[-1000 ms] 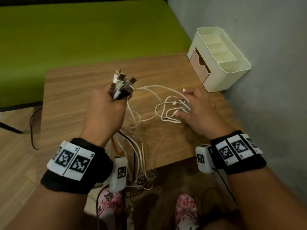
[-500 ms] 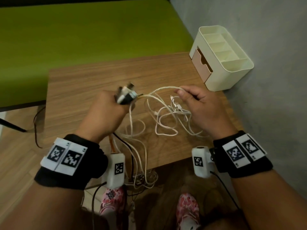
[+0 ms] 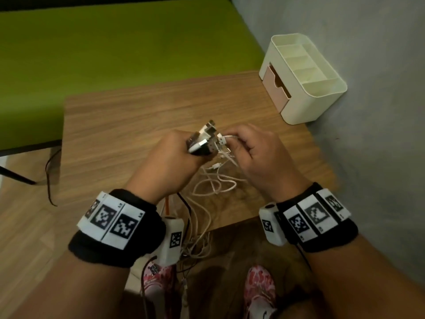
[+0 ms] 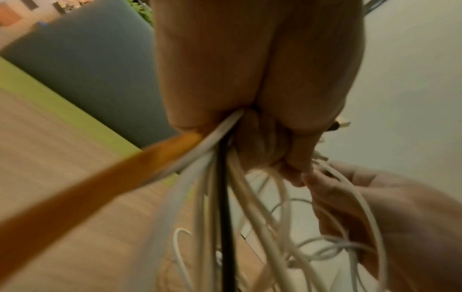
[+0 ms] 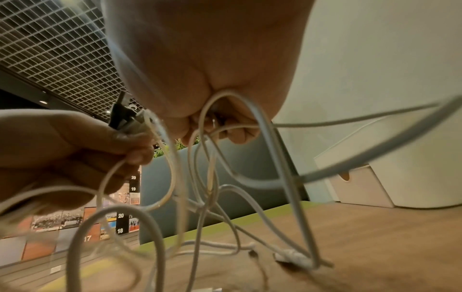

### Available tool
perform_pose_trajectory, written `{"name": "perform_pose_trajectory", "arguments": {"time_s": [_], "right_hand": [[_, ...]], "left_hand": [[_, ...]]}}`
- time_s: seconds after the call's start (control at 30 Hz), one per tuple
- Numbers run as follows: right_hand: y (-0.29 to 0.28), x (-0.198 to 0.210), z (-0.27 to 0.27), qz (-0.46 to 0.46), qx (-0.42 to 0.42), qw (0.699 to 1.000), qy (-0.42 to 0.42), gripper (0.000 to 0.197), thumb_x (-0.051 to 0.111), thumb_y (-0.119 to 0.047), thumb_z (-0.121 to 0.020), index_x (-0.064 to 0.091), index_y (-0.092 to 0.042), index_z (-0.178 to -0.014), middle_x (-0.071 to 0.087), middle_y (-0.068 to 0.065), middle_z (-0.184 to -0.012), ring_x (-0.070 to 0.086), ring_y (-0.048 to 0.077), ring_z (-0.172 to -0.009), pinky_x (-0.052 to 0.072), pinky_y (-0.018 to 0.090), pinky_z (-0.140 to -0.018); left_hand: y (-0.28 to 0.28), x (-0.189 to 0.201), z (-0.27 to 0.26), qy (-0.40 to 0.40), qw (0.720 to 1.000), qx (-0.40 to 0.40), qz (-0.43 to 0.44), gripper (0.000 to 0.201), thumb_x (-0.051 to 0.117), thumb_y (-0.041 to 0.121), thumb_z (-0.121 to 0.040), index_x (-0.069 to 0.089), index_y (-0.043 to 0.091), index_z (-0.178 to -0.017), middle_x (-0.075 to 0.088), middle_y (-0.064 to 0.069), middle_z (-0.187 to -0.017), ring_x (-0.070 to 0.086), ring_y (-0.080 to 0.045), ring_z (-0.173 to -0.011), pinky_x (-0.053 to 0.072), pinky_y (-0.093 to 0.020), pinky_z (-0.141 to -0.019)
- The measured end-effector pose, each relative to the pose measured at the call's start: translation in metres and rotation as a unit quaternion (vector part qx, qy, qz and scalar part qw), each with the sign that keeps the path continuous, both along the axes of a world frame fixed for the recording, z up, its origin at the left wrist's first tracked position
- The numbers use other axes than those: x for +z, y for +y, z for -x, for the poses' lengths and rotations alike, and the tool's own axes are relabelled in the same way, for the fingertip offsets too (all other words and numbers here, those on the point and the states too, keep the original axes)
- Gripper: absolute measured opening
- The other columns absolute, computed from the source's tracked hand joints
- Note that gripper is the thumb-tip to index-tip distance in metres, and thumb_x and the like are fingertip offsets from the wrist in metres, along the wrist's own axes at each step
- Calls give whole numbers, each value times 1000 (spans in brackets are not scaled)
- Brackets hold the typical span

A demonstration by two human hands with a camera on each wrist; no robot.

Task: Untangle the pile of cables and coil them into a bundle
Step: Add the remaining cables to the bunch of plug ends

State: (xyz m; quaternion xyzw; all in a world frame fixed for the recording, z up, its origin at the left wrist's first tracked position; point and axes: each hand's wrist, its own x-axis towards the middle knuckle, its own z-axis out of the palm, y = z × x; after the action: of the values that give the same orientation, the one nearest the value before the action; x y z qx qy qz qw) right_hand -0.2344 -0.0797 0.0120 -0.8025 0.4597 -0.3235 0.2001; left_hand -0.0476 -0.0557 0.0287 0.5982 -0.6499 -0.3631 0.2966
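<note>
My left hand (image 3: 174,155) grips a bunch of cable ends, and their plugs (image 3: 204,140) stick up out of the fist above the wooden table (image 3: 128,125). From the fist white, black and orange cables (image 4: 212,177) hang down past the table's near edge. My right hand (image 3: 255,153) is close beside the left and pinches a white cable (image 3: 226,137) next to the plugs. In the right wrist view white loops (image 5: 212,177) hang from its curled fingers (image 5: 235,134) down to the table. More loose white loops (image 3: 213,183) lie on the wood between my wrists.
A cream desk organiser (image 3: 303,77) with a pink drawer stands at the table's far right corner against a grey wall (image 3: 356,111). A green surface (image 3: 103,42) lies beyond the table. A tangle of cables (image 3: 197,245) hangs below the near edge above my patterned shoes (image 3: 259,286).
My right hand lifted a white cable off the table and carried it left to the plugs in my left fist. The left hand shifted right to meet it.
</note>
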Motion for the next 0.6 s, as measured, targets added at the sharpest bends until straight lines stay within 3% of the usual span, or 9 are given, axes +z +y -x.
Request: {"name": "perform_pose_trajectory", "arguments": {"time_s": [0.07, 0.13, 0.17, 0.23, 0.3, 0.37, 0.43, 0.53, 0.6], "right_hand": [[-1, -1, 1, -32, -18, 999, 2, 19, 55, -27, -99, 65, -12, -103, 60, -8, -88, 54, 7, -77, 41, 18, -63], [-4, -5, 3, -58, -24, 997, 44, 22, 52, -36, -98, 61, -16, -95, 51, -14, -84, 48, 6, -76, 37, 22, -64], [-6, -7, 3, -75, -29, 994, 78, 24, 50, -40, -96, 59, -18, -93, 47, -15, -84, 45, 6, -77, 37, 23, -67], [-10, -13, 8, -109, -51, 980, 155, 18, 52, -41, -95, 56, -23, -94, 45, -16, -90, 43, 6, -85, 38, 28, -79], [-12, -16, 15, -160, -85, 955, 236, 6, 56, -35, -95, 51, -30, -96, 43, -15, -99, 46, 10, -98, 34, 37, -93], [-14, -18, 22, -195, -121, 933, 276, 7, 56, -27, -94, 52, -32, -95, 42, -13, -102, 48, 17, -110, 30, 43, -101], [-15, -13, 23, -201, -144, 935, 256, 10, 57, -23, -93, 56, -32, -97, 44, -12, -105, 47, 17, -114, 30, 44, -104], [-15, 1, 15, -202, -119, 949, 209, 25, 61, -21, -91, 58, -32, -113, 45, -11, -120, 43, 13, -120, 30, 42, -108], [-12, 10, 8, -201, -94, 962, 159, 35, 61, -18, -87, 57, -34, -118, 45, -13, -122, 42, 11, -121, 35, 44, -108]], "left_hand": [[-1, 3, -11, 87, 996, 36, 10, 24, 73, 30, -84, 64, 14, -67, 51, 3, -48, 40, -8, -41, 31, -28, -47], [0, 7, -19, 239, 969, 55, 20, 15, 72, 32, -78, 67, 21, -69, 46, -22, -57, 34, -15, -40, 25, -29, -45], [1, 9, -23, 294, 954, 56, 20, 11, 70, 28, -79, 67, 25, -69, 42, -28, -60, 31, -15, -40, 22, -28, -44], [2, 12, -32, 366, 928, 73, 14, 17, 61, 18, -85, 61, 21, -69, 38, -21, -56, 25, -11, -40, 17, -23, -42], [2, 15, -47, 434, 895, 104, 8, 21, 51, 16, -91, 52, 19, -70, 35, 3, -46, 16, -7, -41, 12, -21, -41], [-2, 15, -65, 453, 882, 128, 11, 23, 49, 20, -93, 48, 17, -70, 27, 13, -44, 12, -7, -41, 11, -20, -40], [-1, 13, -73, 427, 894, 131, 21, 18, 56, 20, -90, 50, 17, -73, 32, 9, -45, 18, -5, -38, 17, -15, -39], [2, 10, -60, 365, 926, 96, 13, 20, 60, 15, -85, 64, 26, -69, 35, -25, -59, 22, -9, -39, 19, -17, -42], [4, 10, -51, 342, 936, 78, -9, 22, 62, 19, -84, 66, 25, -63, 30, -35, -65, 22, -11, -41, 18, -19, -42]]}}
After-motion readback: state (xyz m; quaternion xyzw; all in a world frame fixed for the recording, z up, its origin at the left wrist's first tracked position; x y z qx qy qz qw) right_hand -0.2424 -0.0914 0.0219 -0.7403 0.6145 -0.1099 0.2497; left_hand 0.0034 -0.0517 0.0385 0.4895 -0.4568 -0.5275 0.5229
